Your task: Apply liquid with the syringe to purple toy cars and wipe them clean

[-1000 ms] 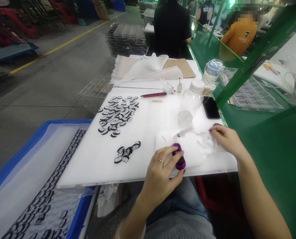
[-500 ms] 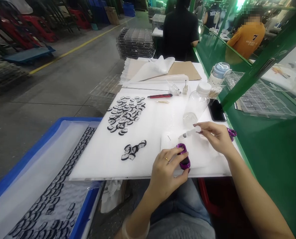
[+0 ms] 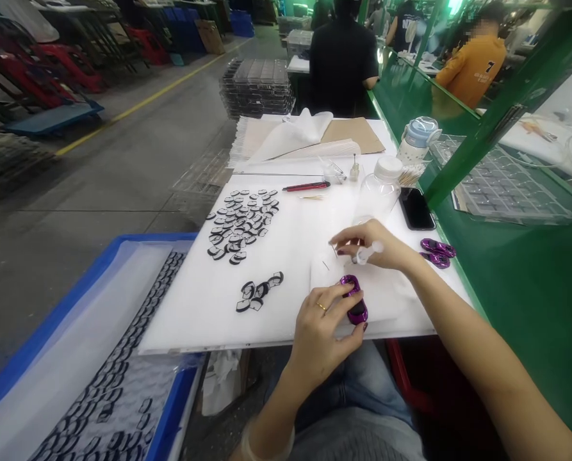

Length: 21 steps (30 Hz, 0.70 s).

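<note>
My left hand holds a purple and black oval piece by its edges at the table's front. Just above it, my right hand has a small white syringe-like tube against its palm side, while thumb and index finger pinch a thin dark stick. A second short dark sliver lies on the white pad. Two more purple pieces rest right of my right forearm. Several black-rimmed pieces lie left of my left hand.
A larger pile of black-rimmed pieces is at the left. Farther back are a red pen, clear bottle, phone and blue-lidded bottle. A blue-edged tray stands lower left; a green post rises right.
My right hand has moved left and forward, from holding the tube near the purple piece to pinching a thin stick. The two purple pieces at the right are now uncovered.
</note>
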### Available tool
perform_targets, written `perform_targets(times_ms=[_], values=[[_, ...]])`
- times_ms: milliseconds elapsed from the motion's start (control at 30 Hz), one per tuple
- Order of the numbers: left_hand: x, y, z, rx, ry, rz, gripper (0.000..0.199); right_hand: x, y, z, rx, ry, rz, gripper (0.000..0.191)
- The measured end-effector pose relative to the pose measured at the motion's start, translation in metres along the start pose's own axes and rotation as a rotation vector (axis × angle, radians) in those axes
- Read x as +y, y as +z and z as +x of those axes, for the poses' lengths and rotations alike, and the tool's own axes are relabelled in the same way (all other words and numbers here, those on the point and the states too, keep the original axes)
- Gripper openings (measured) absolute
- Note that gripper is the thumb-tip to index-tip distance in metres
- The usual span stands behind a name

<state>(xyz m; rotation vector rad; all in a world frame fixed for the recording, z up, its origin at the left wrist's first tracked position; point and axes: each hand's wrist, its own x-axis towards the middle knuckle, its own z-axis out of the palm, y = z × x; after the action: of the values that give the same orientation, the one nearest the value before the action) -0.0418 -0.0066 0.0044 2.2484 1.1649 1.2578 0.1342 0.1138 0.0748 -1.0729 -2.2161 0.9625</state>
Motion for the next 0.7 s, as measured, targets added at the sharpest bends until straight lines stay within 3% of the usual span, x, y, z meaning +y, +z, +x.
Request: perform_targets(times_ms=[100, 200, 267, 400, 500, 600, 700], values=[[0.000, -0.001, -0.001, -0.007, 0.011, 0.006, 0.040, -0.003, -0.021, -0.035, 0.222, 0.132, -0.016, 0.026], [-0.001, -0.002, -0.002, 0.001, 0.038, 0.011, 0.040, 0.009, -0.032, -0.071, 0.384, 0.332, -0.221, 0.027], [-0.002, -0.002, -0.002, 0.017, 0.054, 0.016, 0.040, 0.023, -0.031, -0.087, 0.366, 0.390, -0.377, 0.027], [-0.004, -0.004, -0.005, 0.040, 0.074, -0.019, 0.044, 0.040, -0.023, -0.096, 0.262, 0.344, -0.505, 0.019], [-0.005, -0.004, -0.006, 0.072, 0.071, -0.053, 0.042, 0.033, -0.020, -0.094, 0.403, 0.377, -0.338, 0.021], [-0.005, -0.002, -0.007, 0.112, 0.046, -0.043, 0.037, 0.028, -0.019, -0.096, 0.637, 0.485, -0.026, 0.032], [-0.006, 0.002, -0.006, 0.143, 0.042, -0.029, 0.037, 0.033, -0.023, -0.096, 0.844, 0.537, 0.117, 0.033]])
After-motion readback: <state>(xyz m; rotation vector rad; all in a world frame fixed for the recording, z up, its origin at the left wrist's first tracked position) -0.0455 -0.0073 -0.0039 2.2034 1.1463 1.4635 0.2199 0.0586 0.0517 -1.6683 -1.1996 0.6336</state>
